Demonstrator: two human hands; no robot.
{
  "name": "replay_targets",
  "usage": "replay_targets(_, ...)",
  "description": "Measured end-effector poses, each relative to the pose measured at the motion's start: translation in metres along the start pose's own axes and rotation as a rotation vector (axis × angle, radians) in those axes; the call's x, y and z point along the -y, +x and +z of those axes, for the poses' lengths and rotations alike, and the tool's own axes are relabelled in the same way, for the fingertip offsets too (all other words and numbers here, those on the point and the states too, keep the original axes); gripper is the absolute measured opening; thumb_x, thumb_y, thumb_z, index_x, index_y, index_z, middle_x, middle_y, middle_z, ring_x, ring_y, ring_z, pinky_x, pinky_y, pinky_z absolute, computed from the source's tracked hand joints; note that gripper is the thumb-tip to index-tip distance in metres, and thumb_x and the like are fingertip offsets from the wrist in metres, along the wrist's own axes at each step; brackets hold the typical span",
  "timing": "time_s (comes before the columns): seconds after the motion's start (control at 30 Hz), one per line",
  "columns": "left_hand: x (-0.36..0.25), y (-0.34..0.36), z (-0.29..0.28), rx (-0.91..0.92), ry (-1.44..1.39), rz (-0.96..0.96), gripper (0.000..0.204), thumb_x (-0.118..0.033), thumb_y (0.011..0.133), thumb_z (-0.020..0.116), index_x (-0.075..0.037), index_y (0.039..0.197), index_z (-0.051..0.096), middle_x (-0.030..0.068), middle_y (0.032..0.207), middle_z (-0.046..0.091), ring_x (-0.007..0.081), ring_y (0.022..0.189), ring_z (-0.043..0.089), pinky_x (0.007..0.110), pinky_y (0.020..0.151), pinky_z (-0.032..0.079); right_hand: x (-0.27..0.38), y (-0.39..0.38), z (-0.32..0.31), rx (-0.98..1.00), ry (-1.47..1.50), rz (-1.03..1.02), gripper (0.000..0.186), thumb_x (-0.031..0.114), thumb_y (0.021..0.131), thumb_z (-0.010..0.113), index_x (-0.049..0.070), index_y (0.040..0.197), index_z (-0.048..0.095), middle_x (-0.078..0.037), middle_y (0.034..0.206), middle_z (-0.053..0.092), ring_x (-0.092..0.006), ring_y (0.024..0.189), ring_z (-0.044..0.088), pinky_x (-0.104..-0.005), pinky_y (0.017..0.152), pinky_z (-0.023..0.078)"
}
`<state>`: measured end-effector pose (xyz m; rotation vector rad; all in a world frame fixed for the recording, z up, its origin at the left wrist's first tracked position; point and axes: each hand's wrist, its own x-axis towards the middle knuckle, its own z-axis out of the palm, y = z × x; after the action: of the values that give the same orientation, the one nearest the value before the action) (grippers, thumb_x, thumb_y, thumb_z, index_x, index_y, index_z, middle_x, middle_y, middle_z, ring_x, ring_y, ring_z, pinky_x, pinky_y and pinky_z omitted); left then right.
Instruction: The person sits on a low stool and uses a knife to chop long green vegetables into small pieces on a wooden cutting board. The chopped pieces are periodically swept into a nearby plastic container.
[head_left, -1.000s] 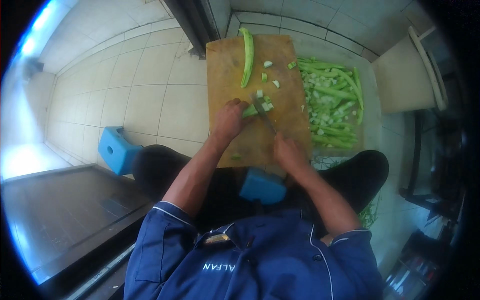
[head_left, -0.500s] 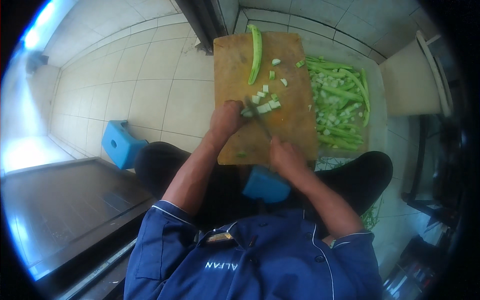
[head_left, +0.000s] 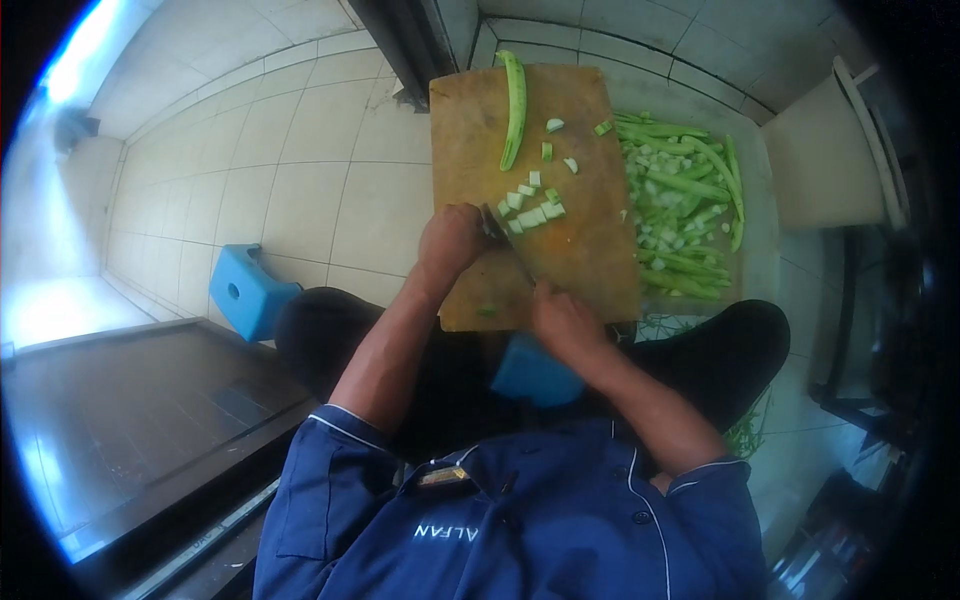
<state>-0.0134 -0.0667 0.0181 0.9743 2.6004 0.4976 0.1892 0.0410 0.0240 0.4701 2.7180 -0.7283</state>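
More cut pieces beside knife

Pale tiled floor, wooden chopping board (worn), tray of green pods, blue stool

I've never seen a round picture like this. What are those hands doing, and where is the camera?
The camera sits on a person's head and looks down, so the picture bends at the edges. Both arms are that person's own. A wooden board lies on the tiled floor. The left hand rests on the board beside cut green pieces. The right hand holds a knife in its grip. A whole bean waits higher up. More beans fill a tray on the right.
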Motion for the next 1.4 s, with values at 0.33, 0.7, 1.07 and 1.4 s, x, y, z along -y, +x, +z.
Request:
replay_targets(0.33,0.005,0.019,0.009,-0.092,0.012,0.061,0.035,-0.023,0.071,0.083,-0.001,0.094,0.071,0.0214,0.084,0.071,0.0373,0.08,0.07,0.045,0.072,0.056,-0.005,0.022,-0.004,-0.048,0.142,0.054,0.022,0.008,0.089,0.047,-0.004,0.107,0.053,-0.029,0.086,0.068,-0.0479,0.085,0.068,-0.0561,0.079,0.053)
replay_targets(0.7,-0.049,0.115,0.066,-0.343,-0.641,0.262,0.042,-0.018,0.08,0.077,-0.001,0.117,0.066,0.0193,0.102,0.068,0.0343,0.095,0.067,0.041,0.085,0.054,-0.1,0.044,-0.063,-0.476,0.265,0.29,0.022,0.016,0.094,0.05,-0.002,0.106,0.056,-0.027,0.088,0.068,-0.0484,0.086,0.065,-0.0582,0.076,0.051)
replay_targets(1.07,0.01,0.133,0.031,-0.305,-0.04,0.228,0.051,-0.019,0.082,0.073,-0.004,0.127,0.056,0.0232,0.105,0.064,0.0399,0.1,0.063,0.048,0.086,0.05,-0.088,0.137,-0.042,-0.384,0.264,0.178,0.028,0.016,0.093,0.047,0.0,0.113,0.059,-0.027,0.097,0.068,-0.0461,0.093,0.066,-0.055,0.079,0.052)
replay_targets(1.4,-0.04,0.018,0.041,0.021,-0.187,0.102,0.051,-0.02,0.084,0.072,-0.001,0.125,0.05,0.0229,0.082,0.068,0.0399,0.086,0.068,0.047,0.077,0.053,-0.138,0.094,-0.08,-0.562,0.378,0.387,0.029,0.024,0.098,0.047,-0.002,0.109,0.055,-0.028,0.093,0.068,-0.0479,0.087,0.065,-0.0564,0.078,0.051)
